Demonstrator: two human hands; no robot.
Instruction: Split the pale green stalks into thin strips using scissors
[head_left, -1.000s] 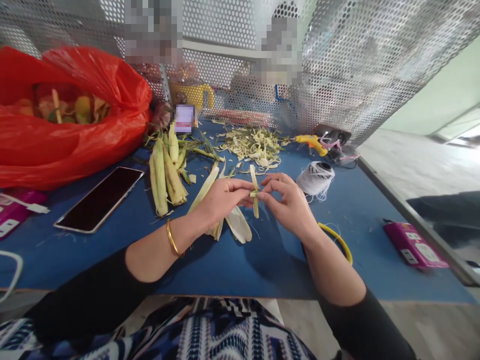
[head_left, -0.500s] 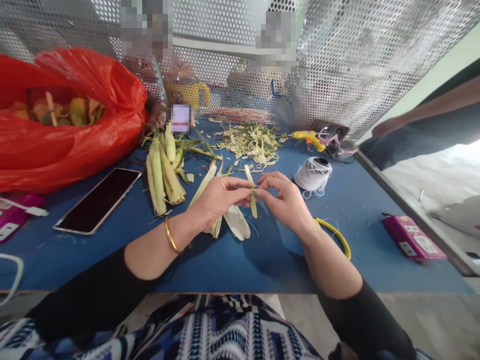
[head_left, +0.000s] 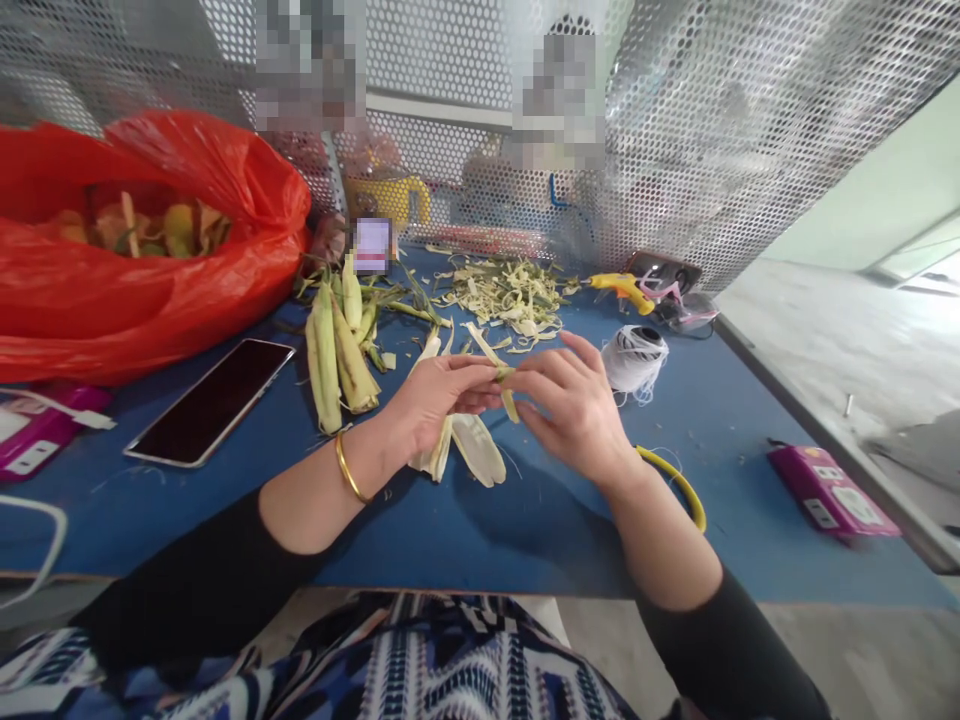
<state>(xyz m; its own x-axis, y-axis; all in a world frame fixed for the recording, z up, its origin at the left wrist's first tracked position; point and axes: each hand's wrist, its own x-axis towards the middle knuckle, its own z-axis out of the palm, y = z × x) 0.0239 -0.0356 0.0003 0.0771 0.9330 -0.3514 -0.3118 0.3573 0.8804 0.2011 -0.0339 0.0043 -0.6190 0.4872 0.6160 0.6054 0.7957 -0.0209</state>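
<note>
A narrow pale-green corn husk strip (head_left: 484,343) is pinched between the thumb and fingers of my left hand (head_left: 439,395). One end points up and away, the other hangs below the fingertips. My right hand (head_left: 574,410) is on the strip's right side, its fingertips touching the middle while the thumb stands apart. Whether a thread runs around the strip is too small to tell. Beneath the hands, a broad cream husk piece (head_left: 480,452) lies on the blue table (head_left: 450,545), with more husk partly hidden by my left hand.
Husk-wrapped corn ears (head_left: 324,360) lie at left, husk scraps (head_left: 514,295) behind. Right of my hand are a white thread cone (head_left: 634,358), yellow glue gun (head_left: 626,290), yellow ring (head_left: 686,490) and purple power strip (head_left: 832,490). A phone (head_left: 214,400) and red bag (head_left: 187,300) sit left.
My right thumb and fingers have spread from their pinch on the strip. The strip has tilted, its upper end now leaning left. A person's arm at far right has left the view.
</note>
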